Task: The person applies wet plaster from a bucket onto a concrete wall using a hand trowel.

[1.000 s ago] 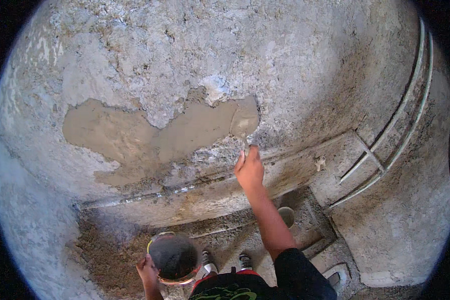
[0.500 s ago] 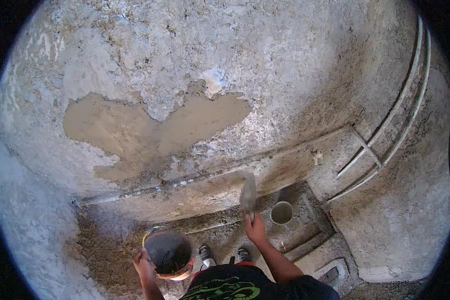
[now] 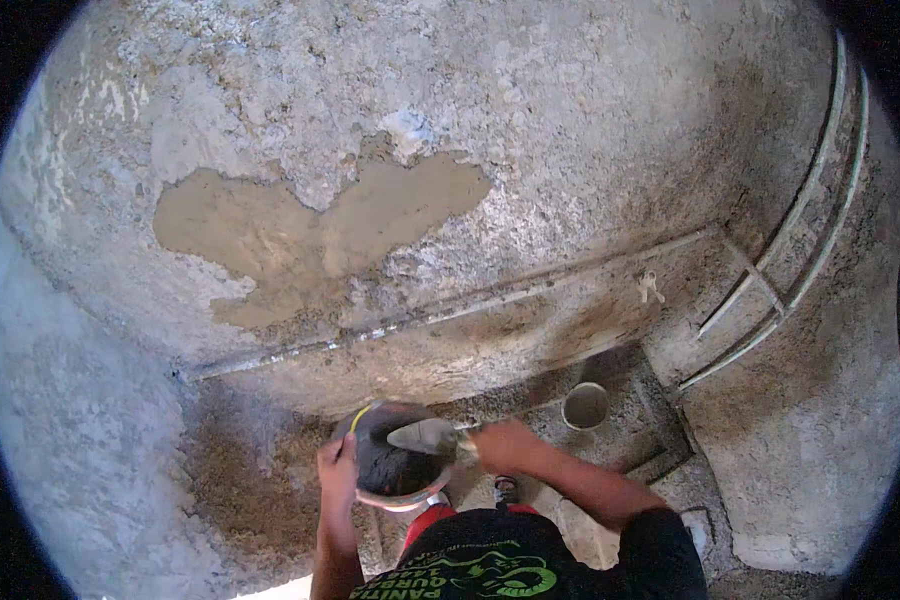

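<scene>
My left hand (image 3: 338, 466) grips the rim of a round bucket (image 3: 395, 500) at its left side. Dark wet mortar (image 3: 402, 472) lies inside the bucket, and a yellow strip runs along part of the rim. In my right hand (image 3: 502, 446) is the handle of a trowel (image 3: 425, 436). Its grey pointed blade reaches left over the bucket's opening, above the mortar; whether it touches the mortar I cannot tell. On the rough wall ahead spreads a brown patch of fresh plaster (image 3: 315, 235).
A pipe (image 3: 450, 318) runs along the wall's lower part. Two more pipes (image 3: 810, 220) with a crosspiece curve up the right wall. A small pail (image 3: 585, 406) stands on the dirty floor to the right, near a low ledge (image 3: 660, 460). My feet are behind the bucket.
The bucket has come up and to the right with my left hand. My right hand has turned the trowel from pointing at the wall to pointing left over the bucket.
</scene>
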`<state>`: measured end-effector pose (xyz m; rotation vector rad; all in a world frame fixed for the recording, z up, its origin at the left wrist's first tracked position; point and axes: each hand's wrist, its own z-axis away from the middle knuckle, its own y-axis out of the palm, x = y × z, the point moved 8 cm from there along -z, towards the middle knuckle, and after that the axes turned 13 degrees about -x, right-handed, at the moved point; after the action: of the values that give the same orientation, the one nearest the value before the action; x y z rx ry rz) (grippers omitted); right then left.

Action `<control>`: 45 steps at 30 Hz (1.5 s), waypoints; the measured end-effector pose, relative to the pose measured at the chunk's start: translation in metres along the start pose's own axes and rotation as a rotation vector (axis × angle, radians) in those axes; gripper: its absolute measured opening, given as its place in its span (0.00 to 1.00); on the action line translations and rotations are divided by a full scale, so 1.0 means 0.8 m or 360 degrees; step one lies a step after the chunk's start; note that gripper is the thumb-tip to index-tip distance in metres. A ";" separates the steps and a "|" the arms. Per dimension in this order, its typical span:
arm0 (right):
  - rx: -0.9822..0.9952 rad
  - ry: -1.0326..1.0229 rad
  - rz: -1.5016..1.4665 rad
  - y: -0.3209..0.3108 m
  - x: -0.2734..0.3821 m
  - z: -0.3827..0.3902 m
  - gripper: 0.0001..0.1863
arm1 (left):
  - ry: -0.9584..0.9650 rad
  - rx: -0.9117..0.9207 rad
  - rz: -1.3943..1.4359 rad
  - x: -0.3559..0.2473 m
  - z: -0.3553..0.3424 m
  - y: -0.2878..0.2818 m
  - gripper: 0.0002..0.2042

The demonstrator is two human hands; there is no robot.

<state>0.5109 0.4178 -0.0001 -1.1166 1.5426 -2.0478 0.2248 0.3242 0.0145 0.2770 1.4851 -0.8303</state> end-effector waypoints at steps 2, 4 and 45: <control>-0.0199 -0.0393 0.0251 0.004 0.020 -0.030 0.15 | 0.0194 0.0056 -0.0097 -0.025 0.013 0.020 0.22; -0.0127 -0.0414 0.0360 0.009 0.038 -0.055 0.13 | 0.0382 0.0102 -0.0188 -0.049 0.028 0.040 0.21; -0.1176 -0.0584 0.0494 -0.191 0.127 0.064 0.26 | 0.0183 -0.0158 0.0652 -0.053 -0.022 -0.212 0.19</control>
<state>0.5123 0.3693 0.1839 -1.2829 2.1523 -1.0030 0.1089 0.2299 0.1064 0.5406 1.5022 -0.4165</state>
